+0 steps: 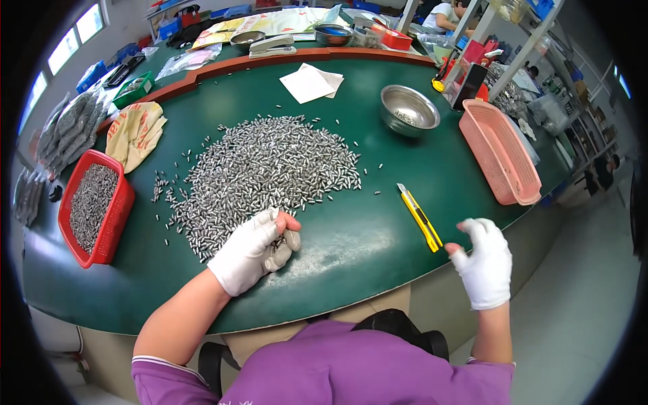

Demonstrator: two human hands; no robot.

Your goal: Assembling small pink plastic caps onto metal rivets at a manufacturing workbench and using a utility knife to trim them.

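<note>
A wide heap of small silvery metal pieces (263,169) lies spread on the green table (351,243). My left hand (253,250), in a white glove with bare fingertips, rests at the near edge of the heap with fingers curled over some pieces. My right hand (484,263), also gloved, hovers off the table's right edge with fingers apart and nothing in it. A yellow utility knife (420,218) lies on the table just left of that hand.
A red basket (94,206) full of the same pieces stands at the left. A steel bowl (409,109) and a pink basket (501,152) are at the right. White paper (310,82), a cloth bag (135,131) and clutter lie farther back.
</note>
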